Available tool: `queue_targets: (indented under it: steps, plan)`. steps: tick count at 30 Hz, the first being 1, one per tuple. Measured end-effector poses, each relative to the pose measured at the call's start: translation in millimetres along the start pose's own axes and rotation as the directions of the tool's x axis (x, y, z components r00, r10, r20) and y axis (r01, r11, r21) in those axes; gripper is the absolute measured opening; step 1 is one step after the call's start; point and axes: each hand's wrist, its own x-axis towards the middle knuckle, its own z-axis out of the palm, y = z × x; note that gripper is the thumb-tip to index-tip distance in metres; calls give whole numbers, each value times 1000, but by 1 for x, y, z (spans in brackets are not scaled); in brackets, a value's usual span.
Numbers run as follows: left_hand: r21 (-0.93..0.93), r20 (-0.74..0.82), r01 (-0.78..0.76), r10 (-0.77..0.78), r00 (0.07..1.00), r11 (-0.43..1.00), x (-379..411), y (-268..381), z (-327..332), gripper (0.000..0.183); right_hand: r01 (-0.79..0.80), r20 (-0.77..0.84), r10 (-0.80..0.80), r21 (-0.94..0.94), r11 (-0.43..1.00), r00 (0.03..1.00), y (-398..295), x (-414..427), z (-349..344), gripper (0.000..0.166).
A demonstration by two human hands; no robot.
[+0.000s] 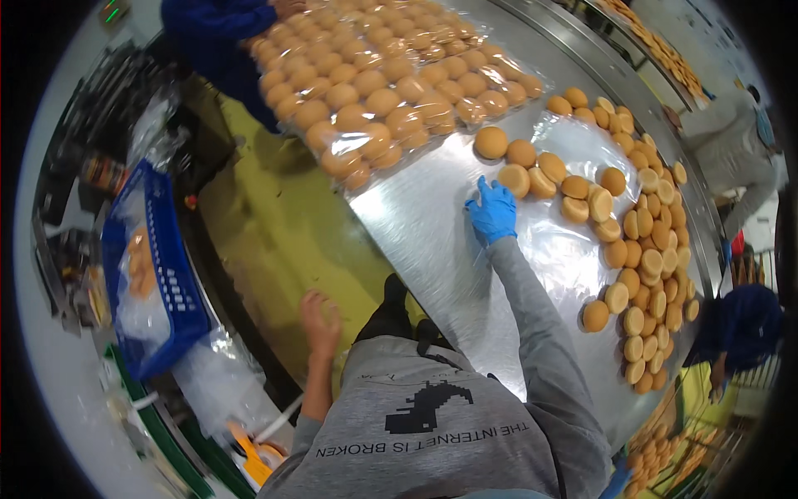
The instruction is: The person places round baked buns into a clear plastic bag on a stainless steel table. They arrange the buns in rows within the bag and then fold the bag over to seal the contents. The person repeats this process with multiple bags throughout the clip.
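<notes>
My right hand [492, 211], in a blue disposable glove, rests at the stainless steel table [424, 231], its fingertips beside a bun turned pale side up [513, 181]. The fingers are spread and hold nothing. My bare left hand [321, 321] hangs over the yellow floor to the left of my body, holding nothing. Round golden buns [651, 262] lie loose in a long heap along the far side of the table. A clear plastic bag [576, 143] lies flat among them. Bagged buns [374, 93] cover the table's upper left part.
Left of me stands a blue plastic crate [156, 268] holding plastic bags and some buns. Below it are more clear bags [224, 380] and an orange-handled tape dispenser [252, 458]. A person in dark blue [218, 37] stands by the bagged buns; other people are beyond the table's right side.
</notes>
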Motion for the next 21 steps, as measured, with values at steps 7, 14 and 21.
queue_targets:
  steps: [7, 14, 21]
  plan:
    - [-634, 442, -489, 800, 406, 599, 107, 115, 141, 31, -298, 72, 304, -81, 951, 950, 94, 38, -34, 49]
    - [-722, 375, -582, 919, 125, 374, 89, 190, 240, 32, -382, -37, 396, 193, 904, 918, 124, -55, -33, 49]
    - [-744, 427, -553, 904, 37, 374, 97, 201, 277, 13, -524, -196, 591, 305, 795, 782, 109, -118, -35, 66]
